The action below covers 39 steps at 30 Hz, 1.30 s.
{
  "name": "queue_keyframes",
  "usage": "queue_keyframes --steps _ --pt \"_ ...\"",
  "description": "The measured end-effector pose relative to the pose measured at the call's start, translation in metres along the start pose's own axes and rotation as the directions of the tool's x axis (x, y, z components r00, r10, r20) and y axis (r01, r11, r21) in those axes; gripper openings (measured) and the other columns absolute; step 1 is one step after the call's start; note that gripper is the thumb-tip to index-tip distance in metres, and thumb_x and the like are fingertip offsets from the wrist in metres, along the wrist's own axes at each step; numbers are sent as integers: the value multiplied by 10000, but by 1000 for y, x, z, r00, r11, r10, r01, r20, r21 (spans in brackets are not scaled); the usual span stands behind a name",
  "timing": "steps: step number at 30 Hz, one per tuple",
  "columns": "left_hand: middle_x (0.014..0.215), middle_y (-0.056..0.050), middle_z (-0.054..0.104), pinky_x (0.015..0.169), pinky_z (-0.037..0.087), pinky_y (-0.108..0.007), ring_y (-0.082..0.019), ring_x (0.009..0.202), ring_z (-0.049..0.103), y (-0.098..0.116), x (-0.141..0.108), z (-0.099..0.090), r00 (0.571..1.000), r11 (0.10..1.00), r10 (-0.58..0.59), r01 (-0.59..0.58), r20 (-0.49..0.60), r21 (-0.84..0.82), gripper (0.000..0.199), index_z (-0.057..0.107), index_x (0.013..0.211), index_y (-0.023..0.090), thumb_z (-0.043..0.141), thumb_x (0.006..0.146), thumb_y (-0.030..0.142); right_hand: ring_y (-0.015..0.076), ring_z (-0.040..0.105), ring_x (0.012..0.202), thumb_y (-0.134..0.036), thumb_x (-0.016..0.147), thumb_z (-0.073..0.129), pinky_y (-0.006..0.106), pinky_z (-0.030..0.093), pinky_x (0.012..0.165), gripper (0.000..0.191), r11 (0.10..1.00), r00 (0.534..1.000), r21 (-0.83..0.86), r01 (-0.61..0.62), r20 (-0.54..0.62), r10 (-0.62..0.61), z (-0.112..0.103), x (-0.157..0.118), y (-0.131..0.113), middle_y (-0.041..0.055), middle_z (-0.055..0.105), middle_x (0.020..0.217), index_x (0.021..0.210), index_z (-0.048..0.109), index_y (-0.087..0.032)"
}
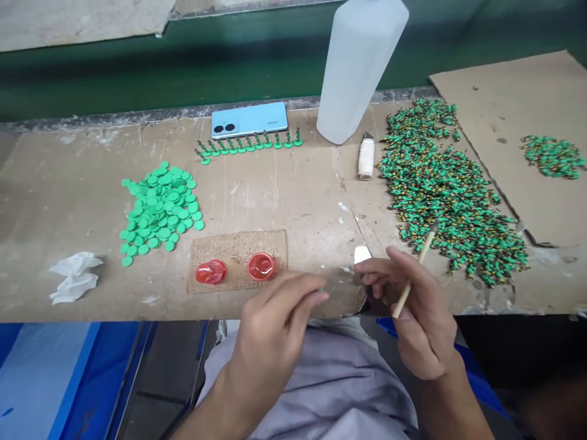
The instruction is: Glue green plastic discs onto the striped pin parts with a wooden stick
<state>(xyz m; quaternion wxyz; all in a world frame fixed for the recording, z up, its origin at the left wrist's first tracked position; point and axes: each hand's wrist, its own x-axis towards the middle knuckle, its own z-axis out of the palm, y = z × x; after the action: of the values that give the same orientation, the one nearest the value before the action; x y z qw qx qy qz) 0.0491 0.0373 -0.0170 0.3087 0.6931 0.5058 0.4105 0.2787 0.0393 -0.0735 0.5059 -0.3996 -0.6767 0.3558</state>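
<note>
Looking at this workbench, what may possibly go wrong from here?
1. The left hand is close to the nearer small round red cup on the brown rectangular board; a bump might tip it.
2. The thin wooden stick in the right hand points toward the pile of small green, black and yellow pieces; its dark tip could brush them.
3. Moving the light-blue phone might topple the tiny standing figures on green discs beside it.
</note>
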Motion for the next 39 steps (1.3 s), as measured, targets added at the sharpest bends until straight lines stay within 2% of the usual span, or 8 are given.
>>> queue_keyframes --steps 4,9,12,17,20,26,30,39 --pt "1068 22 840 942 606 -115 -94 1000 811 5 -20 -12 998 998 -50 52 47 -30 182 721 1138 217 666 1032 80 235 672 982 -460 1127 450 388 587 821 524 998 994 -64 12 109 -5 -6 3 2 115 771 1242 1585 540 -222" --pt "950 37 812 800 626 -104 -74 812 788 9 -28 -6 994 989 -98 103 49 -106 176 712 1194 232 646 1049 157 184 729 860 -211 1103 549 311 598 721 242 985 997 -158 65 39 -60 -1 9 -1 65 811 995 1254 738 -217" --pt "948 26 815 812 639 -127 -87 814 783 6 -29 -6 997 993 -75 76 21 -94 196 718 1224 230 670 1047 161 183 742 767 -215 1104 563 313 601 650 198 983 990 -131 127 -37 -133 3 6 -1 57 799 882 1131 758 -196" --pt "1046 11 829 989 621 -145 -107 1046 790 -8 -30 -12 1000 999 14 -16 -27 -51 165 745 1111 223 683 1030 93 195 747 678 -434 1122 567 323 586 557 355 952 939 -73 297 -158 -306 13 0 -1 67 775 807 1055 768 -150" --pt "1115 -26 833 1112 602 -213 -157 1226 767 -16 -28 -8 996 997 81 -81 -25 -1 192 741 1140 193 676 1023 55 184 729 622 -523 1122 525 315 574 521 443 943 933 -96 319 -146 -330 21 0 -2 52 758 765 1021 769 -167" --pt "1081 -94 842 1110 657 -380 -272 1279 764 -25 -16 10 960 958 279 -280 28 63 200 705 1190 141 616 1047 34 165 723 623 -549 1117 510 292 567 529 460 939 934 -108 327 -117 -338 27 0 -1 44 747 757 1010 754 -175" --pt "1141 -122 840 1060 675 -324 -260 1274 766 -27 -14 14 958 957 282 -285 55 46 188 698 1207 131 595 1067 58 167 723 627 -547 1118 509 289 560 524 453 940 934 -108 323 -122 -335 26 0 1 42 744 754 1031 753 -175" --pt "1142 -117 838 1109 634 -277 -229 1262 772 -28 -20 11 972 971 233 -235 31 52 167 716 1162 117 644 1034 36 167 720 619 -540 1128 487 292 562 534 477 943 936 -121 311 -130 -326 29 1 2 35 736 734 990 755 -171"
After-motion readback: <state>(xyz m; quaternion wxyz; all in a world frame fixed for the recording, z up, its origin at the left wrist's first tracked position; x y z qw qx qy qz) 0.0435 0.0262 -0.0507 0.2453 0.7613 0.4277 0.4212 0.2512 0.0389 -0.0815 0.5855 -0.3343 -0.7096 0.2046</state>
